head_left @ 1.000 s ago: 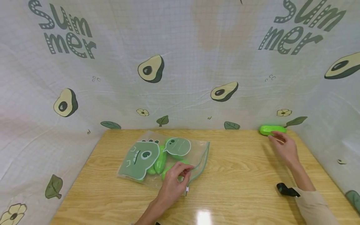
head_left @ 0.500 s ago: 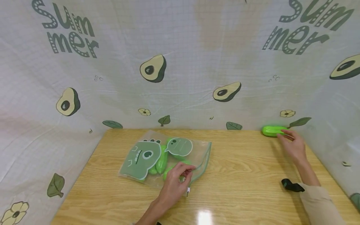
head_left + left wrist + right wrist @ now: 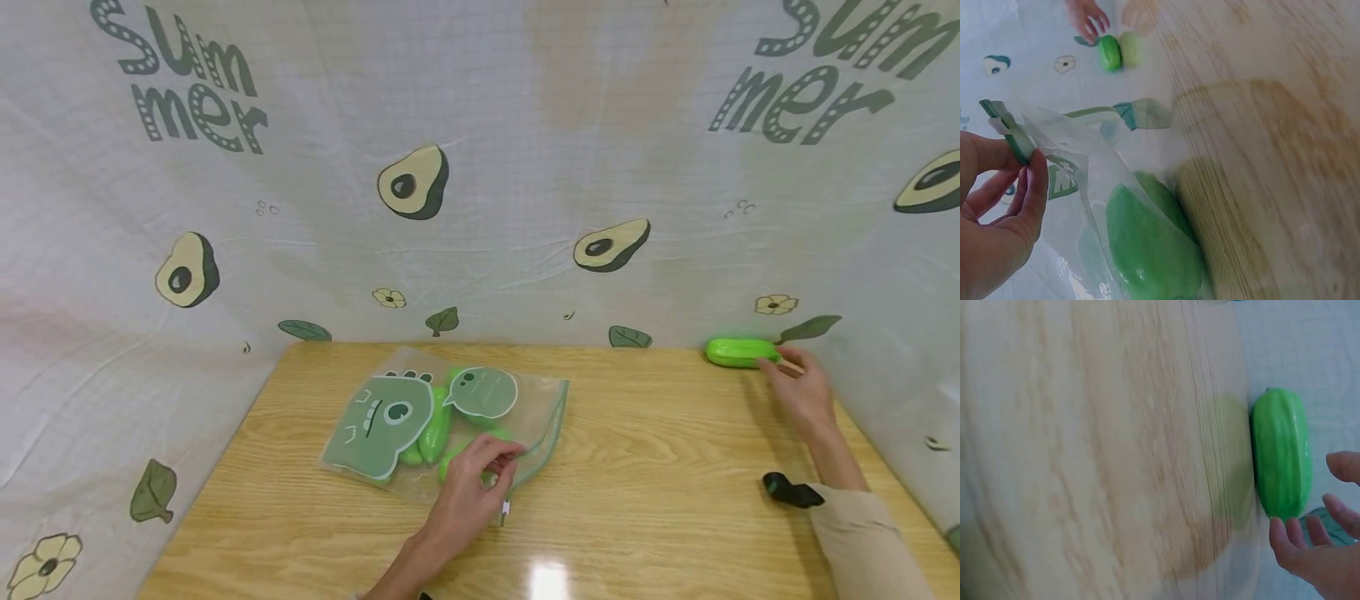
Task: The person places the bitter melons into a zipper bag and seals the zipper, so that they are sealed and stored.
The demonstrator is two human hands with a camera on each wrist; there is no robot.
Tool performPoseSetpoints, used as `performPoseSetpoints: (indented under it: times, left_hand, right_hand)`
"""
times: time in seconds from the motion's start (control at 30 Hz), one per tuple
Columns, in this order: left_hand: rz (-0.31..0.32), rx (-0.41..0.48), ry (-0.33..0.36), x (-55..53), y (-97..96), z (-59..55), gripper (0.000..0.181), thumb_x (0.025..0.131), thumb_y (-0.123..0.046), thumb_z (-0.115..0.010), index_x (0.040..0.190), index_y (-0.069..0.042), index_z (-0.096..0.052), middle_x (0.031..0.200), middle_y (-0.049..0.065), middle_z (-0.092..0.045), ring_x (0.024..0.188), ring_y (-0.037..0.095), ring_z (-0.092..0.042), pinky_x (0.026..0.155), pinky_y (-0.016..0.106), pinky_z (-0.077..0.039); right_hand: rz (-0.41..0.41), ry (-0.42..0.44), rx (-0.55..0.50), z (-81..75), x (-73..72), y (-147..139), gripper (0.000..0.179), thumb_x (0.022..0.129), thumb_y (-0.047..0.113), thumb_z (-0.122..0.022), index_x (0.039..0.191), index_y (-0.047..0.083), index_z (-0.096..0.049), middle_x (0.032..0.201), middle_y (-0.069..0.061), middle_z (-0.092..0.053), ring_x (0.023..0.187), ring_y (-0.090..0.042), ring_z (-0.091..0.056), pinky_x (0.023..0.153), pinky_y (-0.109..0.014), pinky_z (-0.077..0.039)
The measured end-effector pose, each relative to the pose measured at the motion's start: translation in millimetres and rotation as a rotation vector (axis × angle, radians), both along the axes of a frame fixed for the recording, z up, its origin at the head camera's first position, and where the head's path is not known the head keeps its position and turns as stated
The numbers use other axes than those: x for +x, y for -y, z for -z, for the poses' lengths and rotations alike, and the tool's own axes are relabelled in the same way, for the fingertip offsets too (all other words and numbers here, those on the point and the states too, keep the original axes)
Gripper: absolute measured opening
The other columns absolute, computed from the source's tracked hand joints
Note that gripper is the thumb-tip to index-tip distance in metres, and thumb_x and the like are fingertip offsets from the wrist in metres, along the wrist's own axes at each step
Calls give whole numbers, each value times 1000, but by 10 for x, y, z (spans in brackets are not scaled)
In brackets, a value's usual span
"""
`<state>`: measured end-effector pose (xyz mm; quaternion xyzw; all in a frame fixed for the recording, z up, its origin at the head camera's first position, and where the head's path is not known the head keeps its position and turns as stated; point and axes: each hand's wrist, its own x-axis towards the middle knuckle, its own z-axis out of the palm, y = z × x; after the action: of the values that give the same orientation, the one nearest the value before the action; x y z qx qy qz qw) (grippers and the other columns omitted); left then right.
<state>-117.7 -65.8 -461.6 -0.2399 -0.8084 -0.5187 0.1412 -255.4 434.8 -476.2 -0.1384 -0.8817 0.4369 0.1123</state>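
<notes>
My left hand [image 3: 468, 492] pinches the zip edge of a clear zip bag [image 3: 543, 429], near its white slider [image 3: 1000, 125]. The bag lies on the table, printed with a green one-eyed monster, and several green vegetable-like pieces [image 3: 1154, 244] show through the plastic. At the far right of the table lies a bright green, ribbed, cucumber-like vegetable [image 3: 1282, 450]. My right hand [image 3: 802, 392] is at its right end, fingertips right by the tip and thumb apart from the fingers in the right wrist view.
The wooden table [image 3: 637, 500] ends at a pale cloth backdrop [image 3: 495, 250] printed with avocados and leaves, which also rises on both sides. The ribbed vegetable lies against the back cloth. A black strap piece [image 3: 791, 490] sits at my right sleeve.
My right hand has moved to the right along the green vegetable, from over its right part to its end. The left hand keeps its pinch on the bag. The head view has shifted slightly.
</notes>
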Motion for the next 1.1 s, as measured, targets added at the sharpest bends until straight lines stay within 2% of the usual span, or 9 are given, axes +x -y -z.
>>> performPoseSetpoints:
  times: [0.03,0.13,0.3,0.43,0.47,0.57,0.63,0.73,1.1]
  left_hand:
    - [0,0,0,0,-1,1,22,89,11,-71,105,-3,-75,98,6,-68,83,8,-65,72,22,-60]
    - [1,1,2,1,-5,3,22,89,11,-71,105,-3,-75,98,7,-68,83,9,-65,72,22,-60]
    - [5,3,10,1,-9,10,21,89,11,-71,106,-2,-74,98,6,-68,84,8,-65,73,22,-60]
    - [6,6,7,-5,-11,28,22,89,12,-71,106,-2,-74,98,5,-68,84,8,-65,73,22,-60]
    - [5,5,5,-7,-11,33,22,89,12,-71,106,-2,-74,98,5,-67,84,8,-65,73,22,-60]
    - [4,3,0,-12,-10,42,23,88,12,-71,106,-2,-74,98,5,-67,84,8,-65,73,21,-60]
    - [5,5,-2,-16,-10,43,23,88,13,-71,106,-2,-74,98,5,-67,83,9,-65,72,21,-60]
    - [8,7,-2,-20,-10,41,23,89,13,-71,106,-2,-74,98,6,-67,84,9,-65,73,21,-60]
    - [16,8,10,-25,-8,49,22,89,12,-70,106,-1,-74,100,9,-68,84,9,-66,73,21,-60]
  right_hand:
    - [-2,9,-1,-3,-3,-14,72,105,42,-51,154,-7,-32,157,-35,-29,135,-45,-44,65,-4,-41]
    - [-7,40,-10,-2,-19,-66,75,105,44,-48,157,-7,-26,160,-36,-21,141,-54,-33,65,-7,-39]
    - [-10,61,5,25,-53,-161,78,106,45,-46,159,-5,-21,162,-35,-16,140,-56,-32,73,-18,-42]
    - [-23,60,35,38,-85,-214,77,106,45,-45,159,-6,-21,162,-36,-16,137,-59,-33,80,-36,-47]
    - [-25,64,43,40,-95,-221,78,106,45,-45,159,-7,-21,162,-36,-16,136,-60,-33,79,-36,-47]
    - [-30,70,43,42,-134,-240,79,106,45,-45,158,-8,-20,162,-37,-14,136,-61,-32,85,-51,-49]
    - [-33,75,38,46,-165,-255,79,106,45,-45,158,-8,-19,162,-37,-13,137,-61,-31,92,-63,-46]
    - [-37,84,28,53,-202,-276,79,106,45,-44,158,-9,-17,162,-38,-11,138,-62,-29,100,-70,-39]
    - [-108,90,56,69,-228,-279,80,108,44,-39,156,-14,-12,156,-46,-13,138,-64,-26,106,-74,-32]
